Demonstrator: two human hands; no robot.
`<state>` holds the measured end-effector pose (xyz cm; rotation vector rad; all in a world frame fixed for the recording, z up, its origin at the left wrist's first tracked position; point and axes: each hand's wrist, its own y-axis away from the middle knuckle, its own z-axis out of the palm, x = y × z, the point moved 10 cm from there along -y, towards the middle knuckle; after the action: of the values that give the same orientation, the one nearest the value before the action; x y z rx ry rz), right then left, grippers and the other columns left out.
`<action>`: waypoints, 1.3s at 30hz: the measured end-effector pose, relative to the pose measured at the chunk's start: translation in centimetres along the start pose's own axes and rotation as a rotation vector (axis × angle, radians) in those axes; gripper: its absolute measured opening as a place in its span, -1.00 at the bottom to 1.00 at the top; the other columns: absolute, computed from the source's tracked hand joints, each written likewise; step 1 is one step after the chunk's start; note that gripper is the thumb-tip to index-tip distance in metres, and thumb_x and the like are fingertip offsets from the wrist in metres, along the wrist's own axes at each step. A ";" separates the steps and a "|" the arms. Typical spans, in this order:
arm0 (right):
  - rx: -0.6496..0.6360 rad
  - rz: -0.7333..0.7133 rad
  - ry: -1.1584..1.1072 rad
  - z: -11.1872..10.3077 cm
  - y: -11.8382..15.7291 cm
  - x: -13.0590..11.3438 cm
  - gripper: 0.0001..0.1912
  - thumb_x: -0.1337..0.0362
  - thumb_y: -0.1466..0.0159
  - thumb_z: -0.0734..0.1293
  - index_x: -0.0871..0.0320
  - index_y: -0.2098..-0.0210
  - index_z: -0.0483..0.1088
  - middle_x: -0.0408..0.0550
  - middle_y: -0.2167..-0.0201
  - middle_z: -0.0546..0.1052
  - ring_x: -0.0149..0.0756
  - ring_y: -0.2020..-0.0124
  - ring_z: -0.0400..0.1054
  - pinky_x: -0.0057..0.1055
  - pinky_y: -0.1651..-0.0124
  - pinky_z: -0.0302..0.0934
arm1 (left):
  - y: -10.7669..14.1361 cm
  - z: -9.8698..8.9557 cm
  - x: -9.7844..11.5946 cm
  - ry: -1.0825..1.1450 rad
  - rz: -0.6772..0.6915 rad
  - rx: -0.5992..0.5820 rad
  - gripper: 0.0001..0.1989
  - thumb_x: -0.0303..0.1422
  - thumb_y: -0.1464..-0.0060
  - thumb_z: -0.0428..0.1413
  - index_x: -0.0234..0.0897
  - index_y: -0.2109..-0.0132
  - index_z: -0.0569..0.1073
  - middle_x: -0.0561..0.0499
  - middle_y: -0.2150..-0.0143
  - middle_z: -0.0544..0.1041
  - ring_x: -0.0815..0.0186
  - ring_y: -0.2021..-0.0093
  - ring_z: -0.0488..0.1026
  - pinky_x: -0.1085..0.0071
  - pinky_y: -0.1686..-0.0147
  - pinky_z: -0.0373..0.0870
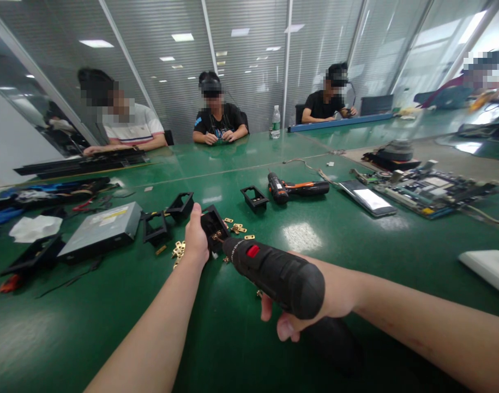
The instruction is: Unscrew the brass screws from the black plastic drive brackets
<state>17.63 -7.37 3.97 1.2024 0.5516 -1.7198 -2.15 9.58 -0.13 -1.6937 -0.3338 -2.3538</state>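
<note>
My left hand [196,240] is closed around the left side of a black plastic frame [214,218], holding it tilted up off the green table. In my right hand [292,322] is a black cordless drill [277,273] with a red switch on top. Its front end points into the frame, close to small brass-coloured pieces there; whether the bit touches them I cannot tell. Loose brass plates [178,250] lie beside my left wrist, and more brass plates [238,227] are scattered just behind the held frame.
More black frames [254,197] stand around, near a second drill [298,188]. A metal disc drive [104,229] lies left. On the right are a phone [367,197], a circuit board [433,188] and a white object [488,267]. Several people sit across the table; a bottle [276,123] stands there.
</note>
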 end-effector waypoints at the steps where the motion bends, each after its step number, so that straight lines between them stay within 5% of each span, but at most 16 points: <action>1: 0.002 0.000 -0.005 0.0 0.0 0.0 -0.08 0.51 0.10 0.72 0.23 -0.21 0.40 -0.08 0.28 0.64 -0.36 0.43 0.60 -0.49 0.40 0.57 | 0.0 0.0 0.0 0.000 -0.001 0.001 -0.40 0.25 -0.13 0.13 -0.25 0.38 0.53 -0.13 0.50 0.60 0.02 0.35 0.67 0.23 0.40 0.64; 8: -0.002 -0.015 0.014 0.0 0.0 -0.2 0.13 0.49 0.11 0.73 0.13 -0.37 0.27 -0.05 0.22 0.63 -0.33 0.42 0.58 -0.44 0.40 0.55 | 0.0 0.0 0.1 0.003 0.002 0.001 -0.39 0.24 -0.13 0.13 -0.27 0.38 0.54 -0.14 0.51 0.60 0.01 0.35 0.68 0.21 0.38 0.65; 15: -0.014 -0.010 -0.014 0.0 -0.1 -0.1 -0.05 0.50 0.12 0.73 0.20 -0.23 0.41 -0.04 0.24 0.63 -0.35 0.42 0.59 -0.48 0.41 0.56 | -0.1 -0.1 0.0 0.008 -0.010 0.001 -0.40 0.24 -0.13 0.13 -0.26 0.38 0.53 -0.15 0.50 0.60 0.00 0.34 0.68 0.20 0.36 0.65; 19: 0.009 0.006 0.008 -0.7 -0.1 0.1 -0.11 0.50 0.15 0.73 0.19 -0.15 0.47 0.04 0.08 0.63 -0.39 0.45 0.59 -0.50 0.43 0.54 | 0.0 -0.1 0.0 0.008 -0.004 0.006 -0.40 0.25 -0.11 0.14 -0.27 0.37 0.54 -0.15 0.48 0.61 0.00 0.33 0.68 0.21 0.36 0.65; 25: 0.041 -0.027 0.082 -0.9 0.1 -0.1 -0.06 0.37 0.10 0.75 0.24 -0.23 0.43 -0.06 0.31 0.63 -0.35 0.46 0.56 -0.48 0.44 0.51 | 0.1 0.0 -0.1 0.010 -0.024 0.005 -0.39 0.24 -0.12 0.13 -0.28 0.38 0.54 -0.15 0.49 0.60 0.00 0.34 0.68 0.21 0.37 0.64; 33: 0.038 -0.213 0.323 -1.5 -0.2 -0.9 -0.23 0.36 0.16 0.76 0.17 -0.05 0.59 0.00 0.07 0.63 -0.22 0.05 0.53 -0.32 -0.02 0.45 | 0.3 0.3 0.1 0.003 -0.015 -0.010 -0.38 0.24 -0.14 0.10 -0.28 0.38 0.53 -0.15 0.50 0.60 0.02 0.36 0.67 0.22 0.38 0.64; 39: -0.032 -0.123 0.222 -2.4 -0.4 0.8 -0.06 0.30 0.10 0.74 0.08 -0.26 0.48 0.14 -0.26 0.51 0.03 -0.26 0.43 -0.08 -0.26 0.35 | 0.3 0.3 0.2 0.005 -0.002 -0.012 -0.39 0.24 -0.14 0.11 -0.28 0.36 0.53 -0.13 0.49 0.61 0.05 0.37 0.67 0.24 0.37 0.64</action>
<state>18.33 -5.68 2.18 1.3697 0.7980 -1.6825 -1.89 9.35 0.20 -1.6932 -0.3210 -2.3655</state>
